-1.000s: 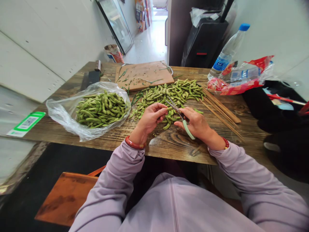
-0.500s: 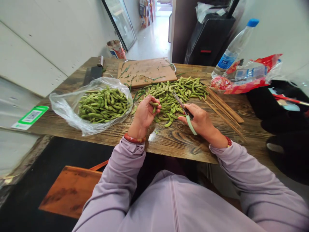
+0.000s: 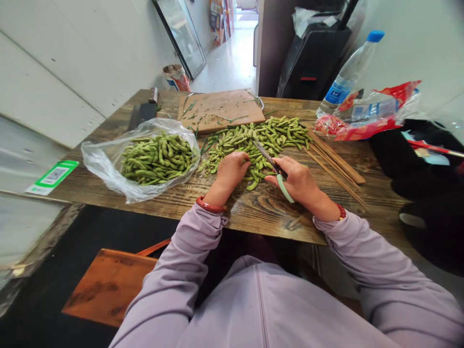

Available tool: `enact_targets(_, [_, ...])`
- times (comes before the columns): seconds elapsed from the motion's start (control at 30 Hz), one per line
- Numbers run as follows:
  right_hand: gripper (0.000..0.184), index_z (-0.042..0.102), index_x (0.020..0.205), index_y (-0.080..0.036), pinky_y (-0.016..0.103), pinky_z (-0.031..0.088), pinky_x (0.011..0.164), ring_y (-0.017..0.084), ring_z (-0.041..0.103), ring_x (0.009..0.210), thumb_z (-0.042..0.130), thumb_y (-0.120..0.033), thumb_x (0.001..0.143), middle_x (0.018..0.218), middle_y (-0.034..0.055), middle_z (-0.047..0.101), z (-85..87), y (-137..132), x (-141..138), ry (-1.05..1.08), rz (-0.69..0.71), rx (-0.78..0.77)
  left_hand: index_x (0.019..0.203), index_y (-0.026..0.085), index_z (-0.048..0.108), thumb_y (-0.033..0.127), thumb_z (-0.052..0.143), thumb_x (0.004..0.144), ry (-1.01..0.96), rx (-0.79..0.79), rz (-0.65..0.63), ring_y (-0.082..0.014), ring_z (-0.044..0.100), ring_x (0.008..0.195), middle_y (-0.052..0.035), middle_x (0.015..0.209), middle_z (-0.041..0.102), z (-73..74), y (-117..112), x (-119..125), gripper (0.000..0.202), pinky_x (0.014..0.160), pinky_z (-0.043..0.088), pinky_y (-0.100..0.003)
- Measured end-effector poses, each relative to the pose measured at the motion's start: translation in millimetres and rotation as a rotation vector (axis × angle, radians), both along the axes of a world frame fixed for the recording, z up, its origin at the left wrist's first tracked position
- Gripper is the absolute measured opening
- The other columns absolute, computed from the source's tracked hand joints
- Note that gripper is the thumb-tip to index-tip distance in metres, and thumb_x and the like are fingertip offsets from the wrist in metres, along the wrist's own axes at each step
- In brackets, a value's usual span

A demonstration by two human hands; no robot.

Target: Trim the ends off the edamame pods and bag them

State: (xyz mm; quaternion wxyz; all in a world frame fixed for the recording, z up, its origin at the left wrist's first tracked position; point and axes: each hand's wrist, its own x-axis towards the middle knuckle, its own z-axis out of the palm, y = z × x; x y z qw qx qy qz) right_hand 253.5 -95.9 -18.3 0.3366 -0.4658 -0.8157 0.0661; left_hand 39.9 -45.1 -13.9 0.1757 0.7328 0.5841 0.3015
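Note:
My left hand [image 3: 233, 169] is turned palm down at the near edge of a loose pile of edamame pods [image 3: 279, 133], its fingers curled in. Pods lay in its grasp a moment before; the hand itself now hides most of what is inside. In my right hand [image 3: 299, 181] is a pair of scissors [image 3: 266, 153] with pale green handles, the blades pointing away to the left over the pile. Left of my left hand sits a clear plastic bag [image 3: 103, 162], its mouth spread around a heap of edamame pods [image 3: 159, 157].
Behind the pile lies a wooden board [image 3: 221, 108] with green scraps. Wooden sticks [image 3: 337, 164] lie to the right. Beyond them are a water bottle [image 3: 339, 89], a red-and-clear wrapper [image 3: 377, 113] and a black bag [image 3: 391, 154]. A green code card [image 3: 54, 176] is at the table's left edge.
My left hand has rolled from palm up to palm down and shifted right, onto the pile's near edge. The scissors in my right hand have barely moved.

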Motion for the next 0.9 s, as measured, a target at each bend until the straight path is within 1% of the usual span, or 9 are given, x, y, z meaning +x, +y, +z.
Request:
enact_targets(0.07, [0.043, 0.064, 0.123, -0.02, 0.04, 0.056, 0.08, 0.028, 0.068, 0.091, 0.064, -0.049, 0.092, 0.1, 0.011, 0.069, 0.5, 0.1, -0.1, 0.002, -0.005, 0.002, 0.073, 0.018, 0.07, 0.013, 0.067, 0.078, -0.002, -0.005, -0.015, -0.0199, 0.058, 0.078, -0.006, 0.08, 0.068, 1.1, -0.7, -0.6, 0.008, 0.074, 0.041, -0.03])
enact_targets(0.13, [0.043, 0.064, 0.123, -0.019, 0.04, 0.056, 0.08, 0.028, 0.068, 0.092, 0.064, -0.049, 0.092, 0.101, 0.0118, 0.069, 1.1, 0.0, -0.1, 0.015, -0.006, 0.009, 0.072, 0.017, 0.067, 0.012, 0.066, 0.078, -0.12, -0.033, -0.033, -0.0174, 0.057, 0.076, -0.0041, 0.077, 0.066, 2.8, -1.8, -2.8, 0.008, 0.073, 0.041, -0.029])
enact_targets(0.23, [0.043, 0.064, 0.124, -0.018, 0.04, 0.056, 0.081, 0.029, 0.068, 0.094, 0.064, -0.048, 0.092, 0.102, 0.0125, 0.069, 1.7, -0.2, 0.0, 0.031, -0.003, 0.016, 0.076, 0.016, 0.063, 0.019, 0.066, 0.08, -0.48, -0.146, -0.044, -0.0112, 0.05, 0.063, 0.0006, 0.071, 0.06, 6.2, -4.8, -7.8, 0.006, 0.061, 0.038, -0.024])
enact_targets(0.33, [0.043, 0.064, 0.124, -0.019, 0.042, 0.056, 0.08, 0.029, 0.068, 0.092, 0.063, -0.049, 0.093, 0.101, 0.0122, 0.07, 1.6, -0.4, -0.1, 0.031, -0.006, 0.012, 0.08, 0.017, 0.057, 0.027, 0.068, 0.08, -0.839, -0.345, -0.084, -0.0067, 0.041, 0.053, 0.0028, 0.069, 0.056, 11.2, -9.0, -11.3, 0.015, 0.047, 0.028, -0.02])
enact_targets(0.43, [0.043, 0.064, 0.124, -0.02, 0.042, 0.057, 0.079, 0.029, 0.068, 0.092, 0.062, -0.049, 0.093, 0.102, 0.0125, 0.07, 1.1, -0.3, -0.3, 0.033, -0.009, 0.012, 0.083, 0.016, 0.054, 0.026, 0.073, 0.075, -1.016, -0.493, -0.144, -0.0054, 0.045, 0.051, 0.0004, 0.072, 0.062, 17.0, -12.7, -11.4, 0.022, 0.044, 0.025, -0.017])
enact_targets(0.53, [0.043, 0.064, 0.124, -0.02, 0.042, 0.057, 0.08, 0.029, 0.069, 0.094, 0.062, -0.049, 0.093, 0.104, 0.0127, 0.07, 0.7, -0.1, 0.0, 0.034, -0.013, 0.015, 0.091, 0.015, 0.058, 0.021, 0.074, 0.072, -1.043, -0.541, -0.154, -0.0049, 0.047, 0.051, -0.0006, 0.071, 0.064, 21.0, -15.1, -10.0, 0.026, 0.044, 0.027, -0.016])
enact_targets(0.6, [0.043, 0.065, 0.124, -0.019, 0.042, 0.057, 0.08, 0.03, 0.069, 0.094, 0.062, -0.05, 0.093, 0.104, 0.013, 0.07, 0.8, 0.0, 0.4, 0.035, -0.013, 0.019, 0.093, 0.014, 0.059, 0.018, 0.073, 0.072, -1.023, -0.53, -0.137, -0.0046, 0.047, 0.051, -0.0004, 0.071, 0.064, 21.9, -16.0, -9.3, 0.026, 0.045, 0.027, -0.015])
enact_targets(0.8, [0.044, 0.065, 0.124, -0.021, 0.041, 0.056, 0.079, 0.03, 0.069, 0.096, 0.063, -0.051, 0.093, 0.105, 0.0122, 0.07, 2.0, 0.0, 1.9, 0.01, -0.037, -0.001, 0.088, 0.017, 0.056, 0.012, 0.06, 0.071, -0.899, -0.417, -0.08, -0.0045, 0.037, 0.048, 0.0038, 0.067, 0.057, 19.2, -15.2, -8.3, 0.018, 0.044, 0.024, -0.017])
enact_targets(0.9, [0.044, 0.064, 0.125, -0.02, 0.041, 0.056, 0.08, 0.03, 0.069, 0.097, 0.064, -0.05, 0.092, 0.106, 0.0124, 0.07, 2.5, 0.0, 2.4, 0.0, -0.044, -0.012, 0.084, 0.017, 0.056, 0.009, 0.053, 0.067, -0.816, -0.351, -0.045, -0.0056, 0.038, 0.049, 0.0044, 0.067, 0.054, 15.3, -12.8, -8.1, 0.019, 0.044, 0.026, -0.018])
